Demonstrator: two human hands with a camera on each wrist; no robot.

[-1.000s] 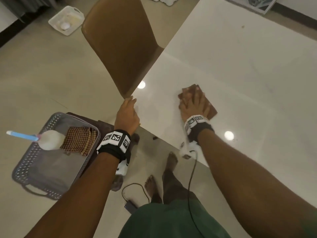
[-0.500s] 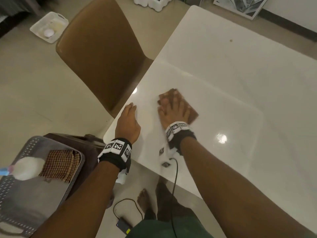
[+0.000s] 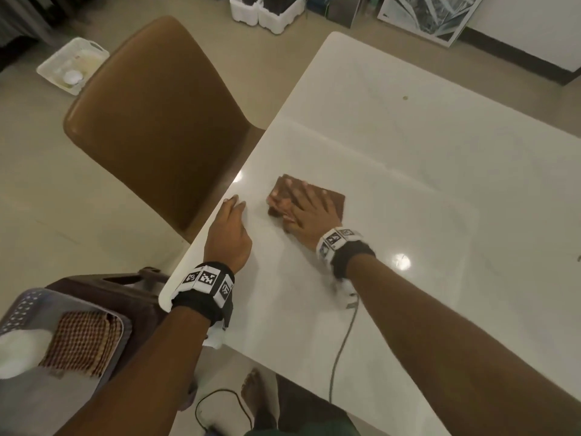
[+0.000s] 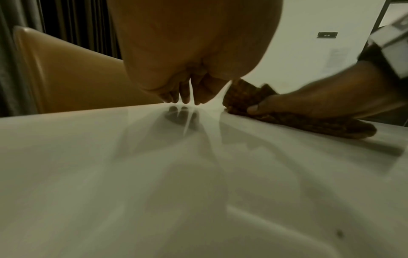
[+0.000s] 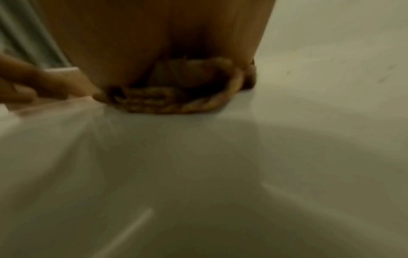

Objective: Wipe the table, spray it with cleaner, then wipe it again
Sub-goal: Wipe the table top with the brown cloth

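A folded brown cloth lies flat on the glossy white table, near its left edge. My right hand presses down on the cloth with straight, spread fingers. In the left wrist view the cloth bulges out from under that hand. My left hand rests flat on the table edge just left of the cloth, holding nothing; its fingertips touch the surface. The right wrist view is blurred and shows the cloth bunched under the palm. A white spray bottle lies in the grey basket at the lower left.
A brown chair stands tucked against the table's left side. A second checked cloth lies in the basket, which sits on a dark stool. A white tray and foam boxes are on the floor. A cable hangs off the table's near edge.
My right hand has slid the cloth left toward the table's edge and my left hand. The left hand has moved from the corner further onto the table edge.
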